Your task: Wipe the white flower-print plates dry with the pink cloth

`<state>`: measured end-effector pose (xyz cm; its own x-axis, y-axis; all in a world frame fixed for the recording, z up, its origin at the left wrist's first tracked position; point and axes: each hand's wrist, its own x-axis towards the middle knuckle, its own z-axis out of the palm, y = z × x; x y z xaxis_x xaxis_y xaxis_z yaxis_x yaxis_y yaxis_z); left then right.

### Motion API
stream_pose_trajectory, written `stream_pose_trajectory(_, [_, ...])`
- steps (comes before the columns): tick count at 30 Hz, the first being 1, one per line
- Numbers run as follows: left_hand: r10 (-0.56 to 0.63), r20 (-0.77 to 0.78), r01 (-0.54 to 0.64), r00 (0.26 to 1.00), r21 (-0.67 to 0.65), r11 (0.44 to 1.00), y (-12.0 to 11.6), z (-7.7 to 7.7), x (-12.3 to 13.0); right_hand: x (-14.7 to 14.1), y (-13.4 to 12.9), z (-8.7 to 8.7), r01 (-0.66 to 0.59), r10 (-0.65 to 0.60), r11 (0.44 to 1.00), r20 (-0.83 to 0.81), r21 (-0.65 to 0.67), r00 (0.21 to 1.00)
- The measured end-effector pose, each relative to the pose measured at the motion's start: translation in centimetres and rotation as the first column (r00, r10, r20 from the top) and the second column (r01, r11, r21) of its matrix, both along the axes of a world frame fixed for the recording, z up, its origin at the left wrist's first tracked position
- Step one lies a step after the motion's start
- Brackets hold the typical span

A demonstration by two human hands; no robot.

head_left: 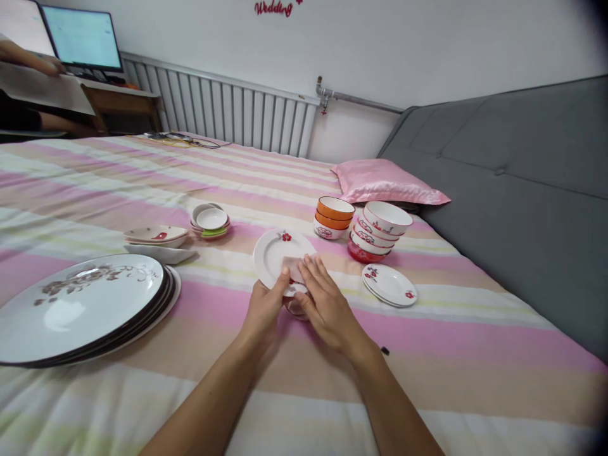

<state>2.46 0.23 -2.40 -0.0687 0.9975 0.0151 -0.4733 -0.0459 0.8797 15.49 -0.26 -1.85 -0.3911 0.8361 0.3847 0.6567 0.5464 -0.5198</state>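
Observation:
A white plate with red flowers [272,256] is tilted up above the striped bed cover, in the middle of the view. My left hand [266,305] grips its near left edge, thumb on the face. Against the plate's near right part, my right hand [323,303] presses a pale pink cloth [292,268], its fingers close together. Part of the cloth hangs below the plate. Two similar small plates [390,285] lie stacked to the right.
Large plates [80,304] are stacked at left, near boat-shaped dishes [156,235] and small bowls [211,219]. Behind at right stand orange-topped bowls [334,215] and a taller bowl stack [380,228]. A pink pillow [384,180] lies beyond. A person's arm [31,60] shows at upper left.

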Motion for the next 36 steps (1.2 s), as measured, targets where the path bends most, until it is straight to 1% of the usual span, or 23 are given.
stream_pose_trajectory(3, [0.023,0.014,-0.023,1.0,0.013,1.0,0.1,0.1,-0.2,-0.1,-0.1,0.1,-0.058,0.058,0.998,0.008,0.0,0.998])
stream_pose_trajectory(7, [0.046,0.043,-0.045,0.998,-0.023,0.999,0.2,0.3,-0.3,-0.1,0.1,-0.1,-0.102,0.103,0.994,-0.032,0.05,0.994])
stream_pose_trajectory(10, [0.034,0.076,-0.03,0.996,-0.044,0.999,0.2,0.4,-0.4,-0.2,0.1,0.1,-0.111,0.117,0.993,-0.143,0.051,0.983])
stream_pose_trajectory(12, [0.026,0.094,-0.021,0.995,-0.05,0.999,0.2,0.5,-0.4,0.0,0.1,0.4,-0.107,0.101,0.994,-0.298,-0.003,0.949])
stream_pose_trajectory(14, [0.034,0.112,-0.026,0.993,-0.065,0.998,0.2,0.7,-0.5,0.7,0.2,0.9,-0.042,-0.018,0.994,-0.511,-0.105,0.86])
stream_pose_trajectory(15, [0.044,0.119,-0.035,0.992,-0.08,0.996,0.2,0.8,-0.5,1.4,0.4,1.2,0.014,-0.116,0.986,-0.618,-0.168,0.778])
stream_pose_trajectory(17, [0.069,0.127,-0.054,0.99,-0.113,0.992,0.3,1.0,-0.6,3.3,1.1,1.3,0.139,-0.318,0.947,-0.773,-0.291,0.549])
stream_pose_trajectory(18, [0.078,0.127,-0.062,0.989,-0.128,0.99,0.4,1.0,-0.6,4.4,1.5,1.2,0.193,-0.384,0.923,-0.818,-0.332,0.429])
stream_pose_trajectory(19, [0.08,0.124,-0.063,0.989,-0.137,0.989,0.4,1.0,-0.7,5.6,1.9,1.0,0.245,-0.431,0.899,-0.828,-0.362,0.358])
stream_pose_trajectory(20, [0.077,0.119,-0.06,0.99,-0.142,0.988,0.4,1.0,-0.7,6.7,2.3,0.7,0.343,-0.492,0.857,-0.809,-0.384,0.322])
stream_pose_trajectory(21, [0.073,0.114,-0.056,0.991,-0.147,0.988,0.5,1.0,-0.7,7.7,2.6,0.3,0.452,-0.575,0.792,-0.749,-0.409,0.33])
stream_pose_trajectory(22, [0.066,0.108,-0.049,0.992,-0.152,0.987,0.5,0.9,-0.7,8.6,2.9,-0.1,0.538,-0.66,0.73,-0.641,-0.422,0.392])
stream_pose_trajectory(23, [0.058,0.101,-0.042,0.993,-0.157,0.987,0.5,0.9,-0.7,9.2,3.0,-0.4,0.589,-0.703,0.7,-0.533,-0.403,0.471])
stream_pose_trajectory(25, [0.042,0.09,-0.027,0.995,-0.161,0.987,0.5,0.8,-0.7,9.8,3.2,-1.0,0.664,-0.745,0.667,-0.304,-0.338,0.594])
stream_pose_trajectory(27, [0.036,0.087,-0.022,0.996,-0.161,0.987,0.4,0.8,-0.6,9.7,3.1,-1.2,0.692,-0.747,0.661,-0.171,-0.289,0.642])
stream_pose_trajectory(28, [0.037,0.084,-0.023,0.996,-0.161,0.987,0.4,0.9,-0.6,9.5,3.0,-1.2,0.691,-0.745,0.663,-0.163,-0.29,0.647])
stream_pose_trajectory(29, [0.039,0.081,-0.025,0.996,-0.163,0.986,0.4,0.9,-0.6,9.2,3.0,-1.0,0.668,-0.735,0.675,-0.205,-0.314,0.646])
stream_pose_trajectory(30, [0.039,0.08,-0.025,0.996,-0.166,0.986,0.3,1.0,-0.6,8.9,2.9,-0.8,0.615,-0.711,0.701,-0.298,-0.361,0.637])
stream_pose_trajectory(31, [0.035,0.081,-0.021,0.996,-0.168,0.986,0.3,1.0,-0.6,8.6,2.8,-0.5,0.53,-0.671,0.741,-0.431,-0.413,0.603])
stream_pose_trajectory(32, [0.029,0.082,-0.015,0.996,-0.169,0.985,0.3,1.1,-0.6,8.3,2.8,-0.1,0.421,-0.614,0.79,-0.58,-0.447,0.536])
stream_pose_trajectory(34, [0.02,0.081,-0.006,0.997,-0.175,0.984,0.2,1.1,-0.6,7.8,2.8,0.5,0.228,-0.468,0.882,-0.827,-0.414,0.311])
stream_pose_trajectory(35, [0.018,0.078,-0.004,0.997,-0.18,0.984,0.2,1.1,-0.6,7.6,2.8,0.8,0.187,-0.4,0.912,-0.896,-0.366,0.193])
stream_pose_trajectory(36, [0.017,0.075,-0.003,0.997,-0.183,0.983,0.2,1.1,-0.6,7.4,2.9,1.0,0.177,-0.345,0.929,-0.933,-0.324,0.099])
